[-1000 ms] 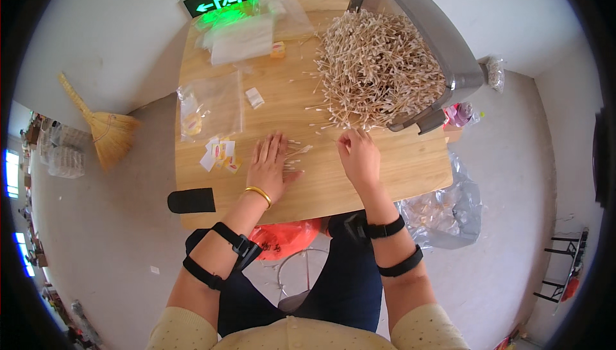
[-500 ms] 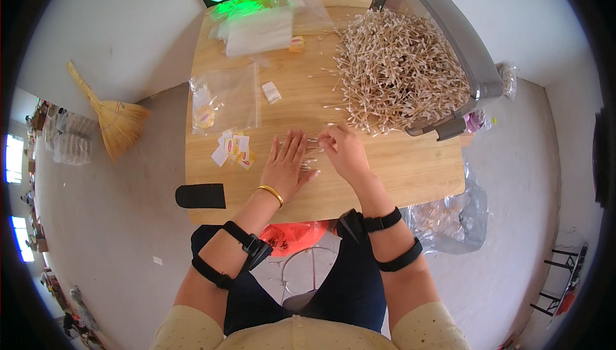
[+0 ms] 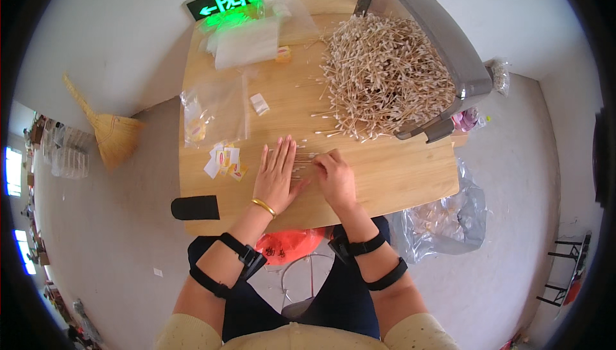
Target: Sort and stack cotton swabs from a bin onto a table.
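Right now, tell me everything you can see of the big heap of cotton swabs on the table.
The heap of cotton swabs is a loose, tangled mound of thin pale wooden-looking sticks with small white tips, lying every which way. It sits on the far right part of the wooden table, spilling out of a grey plastic bin tipped on its side, whose wall backs it. Stray swabs trail from its near edge toward the hands. Neither hand touches the heap.

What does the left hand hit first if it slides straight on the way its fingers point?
Likely bare table first: the left hand points up and slightly right, toward the near edge of the cotton swab pile. Depth is unclear.
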The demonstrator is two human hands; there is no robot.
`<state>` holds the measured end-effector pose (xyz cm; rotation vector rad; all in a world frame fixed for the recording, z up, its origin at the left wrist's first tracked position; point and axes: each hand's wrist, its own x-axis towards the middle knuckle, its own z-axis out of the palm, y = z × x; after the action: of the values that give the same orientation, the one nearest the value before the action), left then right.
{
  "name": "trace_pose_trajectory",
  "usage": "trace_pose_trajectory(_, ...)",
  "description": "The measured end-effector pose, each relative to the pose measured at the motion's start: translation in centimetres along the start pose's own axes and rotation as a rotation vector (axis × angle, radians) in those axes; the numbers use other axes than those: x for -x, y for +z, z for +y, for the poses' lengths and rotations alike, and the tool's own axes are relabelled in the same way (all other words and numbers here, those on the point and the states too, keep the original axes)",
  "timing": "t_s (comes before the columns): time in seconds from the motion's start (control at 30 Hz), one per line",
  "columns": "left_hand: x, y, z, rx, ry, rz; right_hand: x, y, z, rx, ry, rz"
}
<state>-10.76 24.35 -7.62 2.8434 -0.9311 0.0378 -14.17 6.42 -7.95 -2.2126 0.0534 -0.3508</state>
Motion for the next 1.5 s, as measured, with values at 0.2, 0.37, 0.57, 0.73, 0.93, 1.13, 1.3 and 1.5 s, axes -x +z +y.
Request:
trace_pose_trajectory(0.2, -0.9, -0.6, 0.8, 0.017, -0.033, -0.091, 0.4, -0.9, 0.3, -0.029, 0.138, 0.077)
trace_pose_trajectory(0.37, -0.9, -1.1, 0.5, -0.032, -0.027, -0.106, 0.6, -1.2, 0.6, -0.136, 0.116, 0.117)
trace_pose_trajectory(0.57, 2.2, -0.9, 0.7, -0.138, 0.002, -0.174, 0.9, -0.9, 0.3, -0.094, 0.082, 0.129)
trace_pose_trajectory(0.73, -0.5, -0.5, 1.0, -0.139, -0.07, -0.1, 0.3, -0.1, 0.5, 0.077, -0.042, 0.107)
trace_pose_trajectory(0.93, 0.0, -0.9, 0.8, -0.122, -0.075, -0.109, -1.7, -0.2, 1.0, 0.084, -0.079, 0.045)
trace_pose_trajectory(1.13, -0.7, -0.4, 1.2, -0.13, -0.096, -0.121, -3.5, -0.4, 1.1, 0.207, -0.086, -0.079)
trace_pose_trajectory(1.3, -0.6, -0.4, 0.8, -0.113, -0.106, -0.109, -3.1, -1.0, 0.2, 0.282, -0.038, -0.172)
trace_pose_trajectory(1.5, 0.1, -0.1, 1.2, -0.127, -0.133, -0.115, -2.3, -0.2, 0.7, 0.167, 0.005, -0.016)
